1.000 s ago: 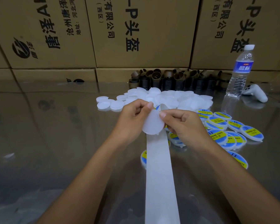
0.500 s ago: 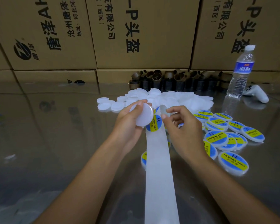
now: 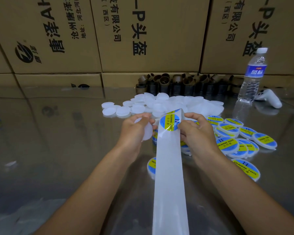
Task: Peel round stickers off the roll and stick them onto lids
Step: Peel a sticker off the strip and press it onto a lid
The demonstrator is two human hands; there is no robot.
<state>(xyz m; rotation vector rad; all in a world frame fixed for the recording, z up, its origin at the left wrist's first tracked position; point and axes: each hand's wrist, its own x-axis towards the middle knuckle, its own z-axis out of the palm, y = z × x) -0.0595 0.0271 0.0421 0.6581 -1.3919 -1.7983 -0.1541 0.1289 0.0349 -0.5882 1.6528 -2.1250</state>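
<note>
Your right hand (image 3: 197, 134) is pinching the sticker (image 3: 167, 122) by its edge; peel slowly and flat while your left hand (image 3: 131, 131) is gripping the blank lid (image 3: 146, 135).

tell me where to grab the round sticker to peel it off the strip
Pinch the round sticker by its right edge, coming from the right hand side: that glossy edge already looks lifted off the backing strip, while the rest lies flat.

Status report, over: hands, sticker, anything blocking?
Left hand grips blank lid. Right hand pinches sticker edge on backing strip. Nothing in the way.
</note>
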